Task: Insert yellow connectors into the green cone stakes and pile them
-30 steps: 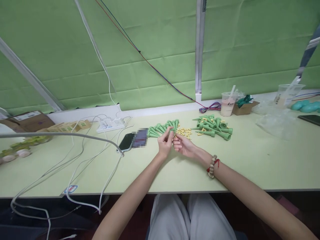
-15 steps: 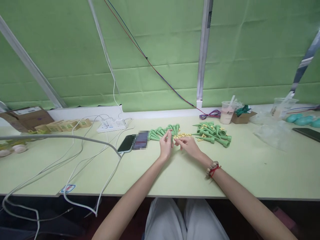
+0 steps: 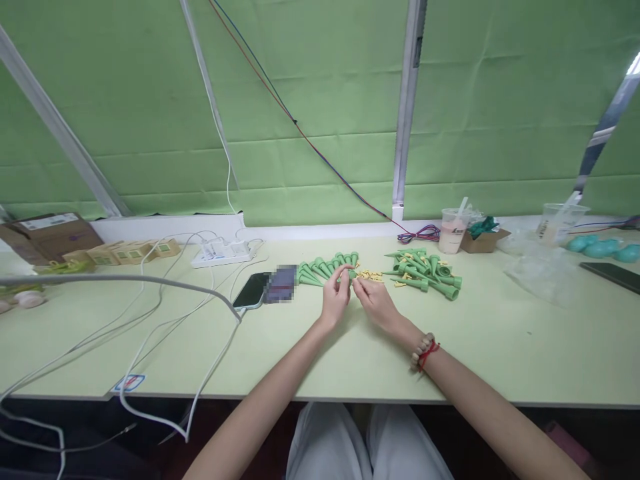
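Your left hand [image 3: 335, 295] pinched a green plastic cone spike [image 3: 349, 273] while your right hand [image 3: 374, 301], having drifted in from the small yellow plastic pegs [image 3: 371, 275], closed narrow at its tip, mid-bench [image 3: 500, 347], suggesting a peg was being fitted.

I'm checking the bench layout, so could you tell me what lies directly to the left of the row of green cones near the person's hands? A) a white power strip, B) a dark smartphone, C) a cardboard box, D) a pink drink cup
B: the dark smartphone lies flat on the table just left of the row of green cones, by the left hand.
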`<state>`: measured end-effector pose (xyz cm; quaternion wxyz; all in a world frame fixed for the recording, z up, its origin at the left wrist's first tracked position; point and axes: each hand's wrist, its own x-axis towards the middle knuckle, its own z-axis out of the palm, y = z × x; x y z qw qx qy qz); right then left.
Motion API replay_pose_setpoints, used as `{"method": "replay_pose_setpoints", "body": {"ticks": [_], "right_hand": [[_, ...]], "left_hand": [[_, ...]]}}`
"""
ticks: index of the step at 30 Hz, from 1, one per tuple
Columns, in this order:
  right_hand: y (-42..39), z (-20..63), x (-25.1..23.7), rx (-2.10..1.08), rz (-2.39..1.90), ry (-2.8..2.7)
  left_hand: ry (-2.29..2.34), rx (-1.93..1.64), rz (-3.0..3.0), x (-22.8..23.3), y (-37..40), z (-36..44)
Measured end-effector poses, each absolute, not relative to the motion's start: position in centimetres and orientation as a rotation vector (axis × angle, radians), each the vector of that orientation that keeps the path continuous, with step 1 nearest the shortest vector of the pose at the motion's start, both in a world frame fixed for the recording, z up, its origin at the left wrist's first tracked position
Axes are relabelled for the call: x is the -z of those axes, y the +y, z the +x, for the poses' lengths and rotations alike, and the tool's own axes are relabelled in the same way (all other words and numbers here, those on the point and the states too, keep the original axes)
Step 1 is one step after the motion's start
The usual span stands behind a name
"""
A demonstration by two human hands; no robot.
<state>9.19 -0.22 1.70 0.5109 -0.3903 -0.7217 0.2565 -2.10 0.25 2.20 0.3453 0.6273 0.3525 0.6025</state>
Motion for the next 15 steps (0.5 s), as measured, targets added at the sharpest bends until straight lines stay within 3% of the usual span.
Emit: {"method": "replay_pose_setpoints", "body": {"ticks": [5, 8, 10, 15], "right_hand": [[-0.4, 8.2, -2.4, -1.692, -0.810, -1.310], [-0.2, 8.6, -2.9, -1.871, -0.776, -1.275], [-0.2, 8.9, -2.9, -1.697, -0.895, -1.384], [-0.3, 9.7, -2.3, -0.602, -1.166, -1.776]], "left_hand": [[0.963, -1.648, 1.752, -1.7, 0.0, -2.6], [0.970, -1.689, 1.763, -1.5, 0.1, -2.5], [0.951, -1.651, 1.707, -1.5, 0.2, -2.1], [0.900, -1.643, 1.467, -1.8, 0.8, -1.4]]}}
